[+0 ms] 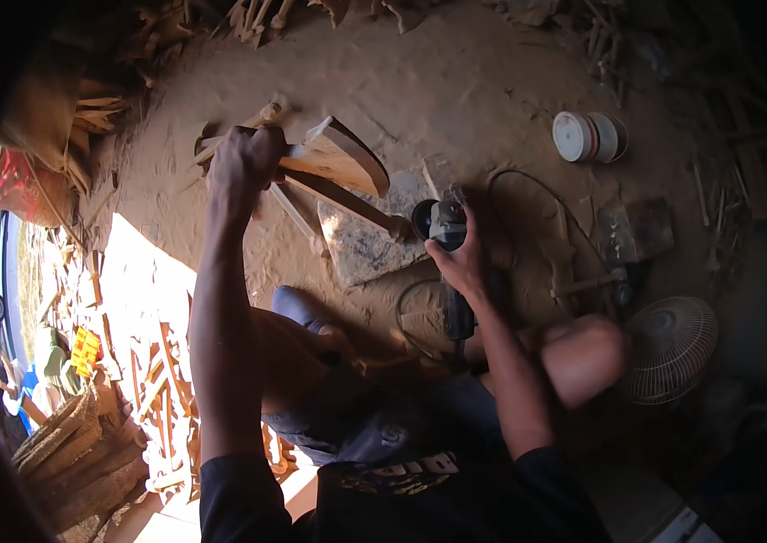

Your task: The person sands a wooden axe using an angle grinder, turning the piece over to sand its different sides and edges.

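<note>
My left hand (246, 163) is closed around a leg of what looks like a small wooden stool (338, 156). The stool is tilted on its side, with its curved seat edge facing right and a leg pointing down to the right. My right hand (461, 258) grips the head of an angle grinder (458, 312), whose dark round disc is close to the end of that leg. I cannot tell whether disc and wood touch. Beneath them lies a worn, stained slab (361, 253) on the dusty ground.
A white bucket (574, 138) lies on its side at upper right. A fan with a wire cage (671, 350) stands by my right knee. A dark cable (542, 181) loops across the ground. Wooden pieces (162, 389) are piled on the left, with more at the top.
</note>
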`<state>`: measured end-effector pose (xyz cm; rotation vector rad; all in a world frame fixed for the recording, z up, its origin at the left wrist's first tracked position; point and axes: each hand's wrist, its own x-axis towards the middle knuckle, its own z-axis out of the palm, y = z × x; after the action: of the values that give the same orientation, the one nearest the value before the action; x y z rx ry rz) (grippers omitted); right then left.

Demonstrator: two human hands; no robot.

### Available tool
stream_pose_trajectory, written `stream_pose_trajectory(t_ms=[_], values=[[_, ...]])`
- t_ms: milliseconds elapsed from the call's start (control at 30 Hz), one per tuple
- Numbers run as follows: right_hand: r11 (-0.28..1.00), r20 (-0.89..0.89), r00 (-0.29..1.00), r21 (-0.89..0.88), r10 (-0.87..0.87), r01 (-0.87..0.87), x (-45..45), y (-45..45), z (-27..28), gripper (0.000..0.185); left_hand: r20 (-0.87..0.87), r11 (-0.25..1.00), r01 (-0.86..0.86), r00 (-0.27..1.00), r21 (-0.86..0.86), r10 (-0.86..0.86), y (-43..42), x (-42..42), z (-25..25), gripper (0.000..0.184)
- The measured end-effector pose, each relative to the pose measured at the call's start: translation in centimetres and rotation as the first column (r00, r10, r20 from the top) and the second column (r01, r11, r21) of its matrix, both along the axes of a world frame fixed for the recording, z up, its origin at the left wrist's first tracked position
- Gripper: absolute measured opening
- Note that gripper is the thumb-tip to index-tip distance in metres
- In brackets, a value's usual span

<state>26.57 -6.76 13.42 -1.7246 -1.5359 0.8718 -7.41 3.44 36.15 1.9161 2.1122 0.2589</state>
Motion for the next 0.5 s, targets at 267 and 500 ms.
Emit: stream_pose_trajectory(t_ms=[267, 500], values=[[0.999, -0.026, 1.000, -0.051, 0.012, -0.013, -0.4, -0.1, 0.7, 0.106, 0.213, 0.977, -0.197, 0.954, -0.078, 0.209, 0.2, 0.0, 0.8, 0.029], [0.993, 0.075, 0.996, -0.106, 0.052, -0.044, -1.8, -0.3, 2.7, 0.104, 0.333, 0.956, -0.280, 0.896, -0.091, 0.294, 0.4, -0.4, 0.5, 0.033]])
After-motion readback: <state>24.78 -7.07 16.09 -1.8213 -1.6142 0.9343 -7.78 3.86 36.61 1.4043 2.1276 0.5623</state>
